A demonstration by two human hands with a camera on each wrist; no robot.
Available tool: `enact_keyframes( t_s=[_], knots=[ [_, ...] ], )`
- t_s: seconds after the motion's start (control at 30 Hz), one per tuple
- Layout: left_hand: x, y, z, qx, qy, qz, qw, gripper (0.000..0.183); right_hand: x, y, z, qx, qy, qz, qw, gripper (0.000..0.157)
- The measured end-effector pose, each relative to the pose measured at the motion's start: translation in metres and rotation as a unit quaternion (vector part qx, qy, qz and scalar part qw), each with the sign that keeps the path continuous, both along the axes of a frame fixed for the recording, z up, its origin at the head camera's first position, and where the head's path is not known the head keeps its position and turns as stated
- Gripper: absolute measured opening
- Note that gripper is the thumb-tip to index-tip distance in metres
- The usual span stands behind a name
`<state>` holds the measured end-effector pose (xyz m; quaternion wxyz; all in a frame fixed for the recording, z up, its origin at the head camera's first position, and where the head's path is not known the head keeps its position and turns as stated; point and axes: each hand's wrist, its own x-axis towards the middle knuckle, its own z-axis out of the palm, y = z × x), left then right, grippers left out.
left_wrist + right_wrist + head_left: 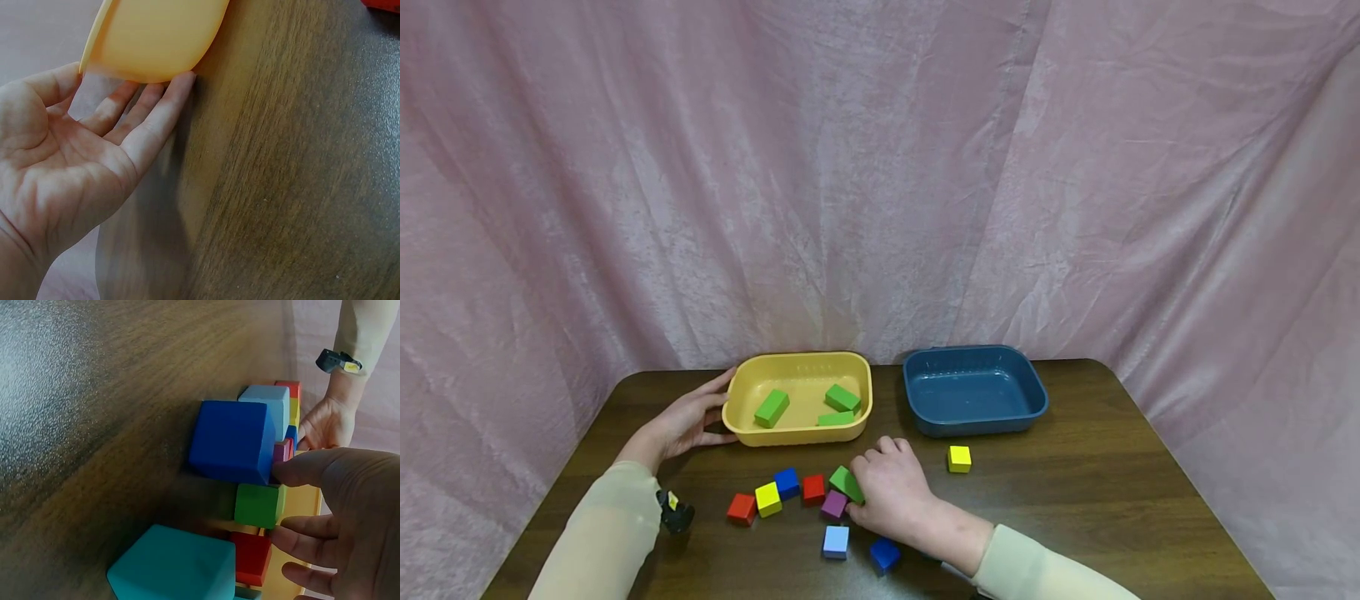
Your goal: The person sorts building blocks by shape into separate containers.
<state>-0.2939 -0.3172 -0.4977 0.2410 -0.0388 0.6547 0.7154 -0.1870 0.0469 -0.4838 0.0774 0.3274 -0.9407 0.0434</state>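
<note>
Head view: right hand [891,492] straddles a green block [844,481], five o'clock of the yellow tray [797,436], pinched or not I can't tell; left hand [685,421], spread, touches its nine-o'clock end. Picking seems underway; next calls for lifting toward eleven.

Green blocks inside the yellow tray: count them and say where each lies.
3: the left block lies apart in the yellow tray; the rear right block and front right block lie near its right end. The near wall might hide another.

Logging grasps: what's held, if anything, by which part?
Left hand touches the yellow tray at its left end, no clear grip. Right hand is at a green block; hold can't be told.
</note>
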Motion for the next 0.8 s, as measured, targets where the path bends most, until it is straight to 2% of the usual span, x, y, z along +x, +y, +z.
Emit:
enact_keyframes(
  t_s=[0.33, 0.8],
  knots=[
    [-0.0002, 0.0006, -0.0016, -0.001, 0.003, 0.001, 1.0, 0.057, -0.0018, -0.0018, -0.0086, 0.012, 0.045, 0.004, 0.999, 0.029],
    [0.0014, 0.0002, -0.0043, -0.007, 0.011, -0.002, 0.9999, 0.057, -0.0026, -0.0042, -0.0109, 0.02, 0.037, 0.002, 0.999, 0.029]
  ],
)
